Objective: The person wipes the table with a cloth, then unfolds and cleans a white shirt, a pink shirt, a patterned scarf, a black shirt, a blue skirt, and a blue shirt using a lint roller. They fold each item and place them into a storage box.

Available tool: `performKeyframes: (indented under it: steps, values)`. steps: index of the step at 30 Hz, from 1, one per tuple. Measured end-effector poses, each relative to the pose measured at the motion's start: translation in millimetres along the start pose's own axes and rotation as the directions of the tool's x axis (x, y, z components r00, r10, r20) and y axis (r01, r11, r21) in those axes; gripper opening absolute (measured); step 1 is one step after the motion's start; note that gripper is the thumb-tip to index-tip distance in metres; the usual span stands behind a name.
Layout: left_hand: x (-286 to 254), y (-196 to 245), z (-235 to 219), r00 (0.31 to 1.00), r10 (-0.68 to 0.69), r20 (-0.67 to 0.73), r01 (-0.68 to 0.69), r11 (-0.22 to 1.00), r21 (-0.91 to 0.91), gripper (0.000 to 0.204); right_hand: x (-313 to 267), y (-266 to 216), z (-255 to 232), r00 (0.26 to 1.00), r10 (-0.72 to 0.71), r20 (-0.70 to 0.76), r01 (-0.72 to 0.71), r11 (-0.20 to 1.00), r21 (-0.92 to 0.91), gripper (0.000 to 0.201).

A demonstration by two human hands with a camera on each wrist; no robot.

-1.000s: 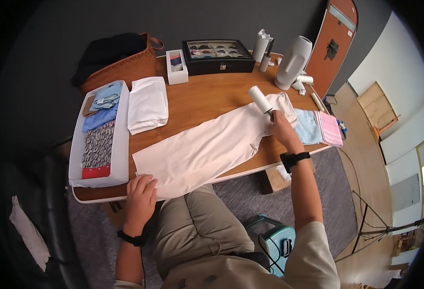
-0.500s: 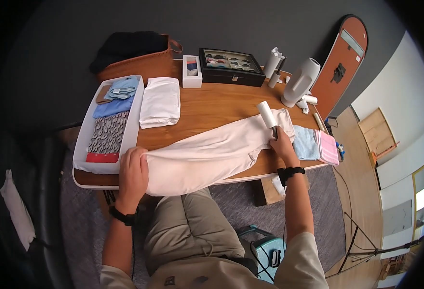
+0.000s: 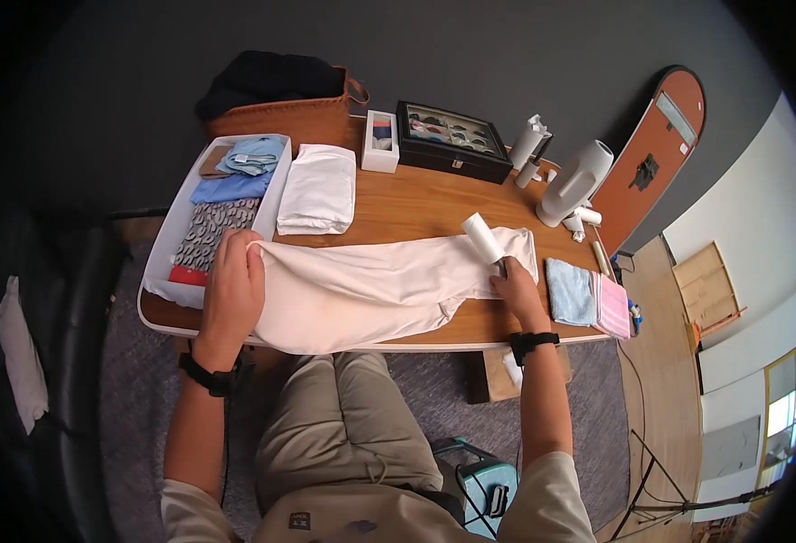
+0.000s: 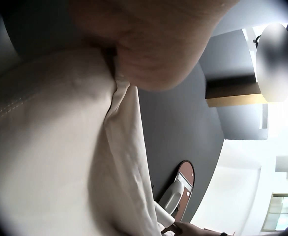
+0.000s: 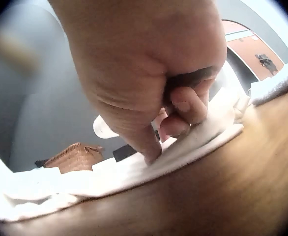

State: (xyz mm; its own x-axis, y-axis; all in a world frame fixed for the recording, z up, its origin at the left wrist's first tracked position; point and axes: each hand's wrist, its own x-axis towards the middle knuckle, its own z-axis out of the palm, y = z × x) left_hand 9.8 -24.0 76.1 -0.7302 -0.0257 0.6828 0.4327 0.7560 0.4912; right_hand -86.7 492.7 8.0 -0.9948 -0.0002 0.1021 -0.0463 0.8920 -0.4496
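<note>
A long cream garment (image 3: pixel 352 290) lies across the wooden table in the head view, its left end lifted and bunched. My left hand (image 3: pixel 233 288) grips that raised end beside the white box. Close up in the left wrist view, the cloth (image 4: pixel 41 147) hangs in folds from under the hand, with a stitched seam showing. With my right hand (image 3: pixel 519 291) I hold a lint roller (image 3: pixel 482 238) by its dark handle, over the garment's right part. The right wrist view shows the fingers curled round that handle (image 5: pixel 189 81), one fingertip down at the cloth.
A white box (image 3: pixel 170 226) of folded clothes and a folded white cloth (image 3: pixel 318 190) stand left. Behind are a brown basket (image 3: pixel 280 118), a small white box (image 3: pixel 381 163) and a black display case (image 3: pixel 457 163). A grey vase (image 3: pixel 577 184) and folded towels (image 3: pixel 571 291) are at right.
My left hand has taken hold of the garment's left end and raised it up and away from the table's front edge. The roller stays over the right part. The head view has shifted.
</note>
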Motion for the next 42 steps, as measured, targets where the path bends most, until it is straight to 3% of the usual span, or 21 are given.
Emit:
performKeyframes:
  steps: [2,8,12,15,18,20,22,23,27,29,31,35,37,38,39,40,41,42]
  values:
    - [-3,-3,0,1.000,-0.009,0.014,0.009,1.000,0.000,0.012,7,15,14,0.981,-0.173,-0.092,0.161,0.979,-0.122,0.034]
    - [-12,-20,5,0.998,-0.055,-0.020,0.055,0.998,-0.005,0.013,-22,-19,-9,0.980,-0.189,0.064,0.187,0.982,0.029,0.022]
    - [-13,-24,9,0.999,-0.040,-0.021,0.041,0.999,0.008,0.014,-10,14,7,0.970,-0.243,-0.025,0.240,0.967,-0.079,0.022]
    - [-16,-26,9,0.998,-0.057,-0.017,0.057,0.998,0.016,0.014,-10,14,1,0.985,-0.170,-0.042,0.167,0.984,-0.065,0.022]
    - [-18,-29,4,0.996,-0.089,-0.022,0.089,0.996,0.006,0.015,-15,8,-26,0.972,-0.123,-0.199,0.124,0.992,-0.006,0.021]
    - [-21,-27,0,0.994,-0.105,-0.022,0.104,0.994,-0.015,0.015,-31,-13,-63,0.958,-0.063,-0.280,0.088,0.993,0.077,0.020]
    - [-23,-22,-5,0.991,-0.105,-0.078,0.100,0.993,-0.064,0.018,-37,2,-95,0.932,-0.048,-0.360,0.053,0.999,0.005,0.018]
    - [-23,-17,-8,0.992,-0.103,-0.073,0.098,0.993,-0.068,0.018,-46,-6,-116,0.919,-0.044,-0.393,0.081,0.994,0.078,0.014]
    - [-16,-1,-13,0.960,-0.278,0.010,0.269,0.917,-0.295,0.023,-52,-40,-185,0.872,0.006,-0.490,0.086,0.982,0.166,0.011]
    - [-11,2,-8,0.945,-0.325,0.037,0.315,0.873,-0.372,0.024,-46,-64,-209,0.869,-0.055,-0.492,0.072,0.997,0.015,0.014]
    - [-2,3,-3,0.895,-0.408,0.179,0.444,0.793,-0.417,0.023,-28,-63,-222,0.865,-0.094,-0.493,0.106,0.994,-0.003,0.016]
    - [8,-36,43,0.911,-0.349,0.221,0.397,0.887,-0.235,0.024,32,-50,-214,0.932,-0.055,-0.357,0.007,0.991,-0.135,0.009]
    - [3,-41,70,0.976,-0.177,0.124,0.174,0.984,0.030,0.028,60,-29,-184,0.928,-0.077,-0.365,0.073,0.997,-0.024,0.007]
    - [2,-25,73,0.993,-0.104,0.063,0.090,0.977,0.193,0.034,65,-25,-170,0.930,-0.067,-0.362,0.074,0.997,0.007,0.007]
    - [0,-12,71,0.993,-0.101,0.054,0.089,0.976,0.197,0.034,67,-19,-155,0.931,-0.058,-0.361,0.077,0.996,0.037,0.008]
    - [-7,-1,68,0.995,-0.051,0.087,0.034,0.984,0.177,0.036,67,-6,-137,0.917,-0.158,-0.367,0.120,0.985,-0.123,0.009]
    - [-17,4,66,0.992,-0.004,0.124,-0.015,0.988,0.155,0.039,62,-2,-120,0.911,-0.233,-0.339,0.195,0.970,-0.143,0.011]
    - [-28,4,65,0.968,-0.023,0.250,-0.030,0.978,0.206,0.041,37,-39,-111,0.960,-0.106,-0.260,0.117,0.993,0.025,0.011]
